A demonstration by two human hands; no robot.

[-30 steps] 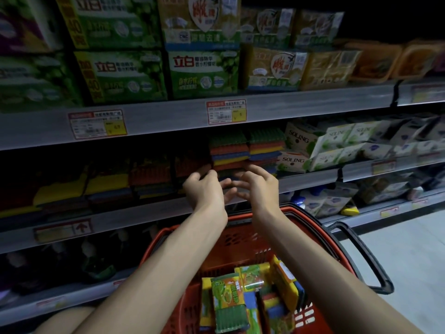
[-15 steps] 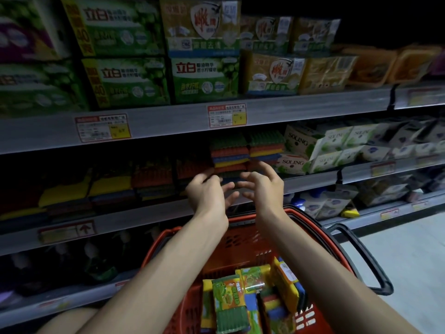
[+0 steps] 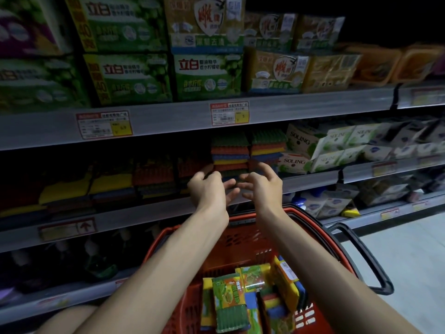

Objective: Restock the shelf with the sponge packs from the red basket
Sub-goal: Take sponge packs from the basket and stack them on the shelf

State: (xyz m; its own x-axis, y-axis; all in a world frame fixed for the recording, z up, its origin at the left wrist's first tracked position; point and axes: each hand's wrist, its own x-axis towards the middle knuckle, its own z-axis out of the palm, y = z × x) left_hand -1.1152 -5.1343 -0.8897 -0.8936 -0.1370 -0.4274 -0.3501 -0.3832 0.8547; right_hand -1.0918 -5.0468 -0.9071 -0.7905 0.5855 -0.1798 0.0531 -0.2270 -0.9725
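The left hand (image 3: pixel 208 189) and the right hand (image 3: pixel 263 186) are hovering side by side at the lip of the middle shelf (image 3: pixel 313 180), both of them empty. Their fingers are loosely curled and slightly spread, and the two sets of fingertips are nearly meeting. Over the past second they are barely shifting from this spot and are picking nothing up, which suggests a pack is already in place and the hands are squaring or releasing it. Whether any fingertip is touching the stacked sponges (image 3: pixel 230 153) just behind them cannot be told in the dim light. Those sponges are sitting in two neat columns of ribbed layers in green, orange, blue and yellow, with soft-looking, corrugated faces. Lower, darker piles are running off to the left. Below the forearms, the red basket (image 3: pixel 240 239) is standing against the shelving. Its slotted plastic wall is showing between the arms, and its black handle (image 3: pixel 366 257) is lying folded out to the right. The remaining sponge packs (image 3: pixel 230 302) are waiting inside it, glossy film-wrapped blocks with green and orange printed labels, some upright and some leaning together. By this showing the restocking is only partly done, and the next reach is likely to be down into the basket. White Soling boxes (image 3: pixel 303 145) are crowding the shelf to the right. Green detergent boxes (image 3: pixel 207 75) are lining the tier above, over a red-bordered price tag (image 3: pixel 228 113).
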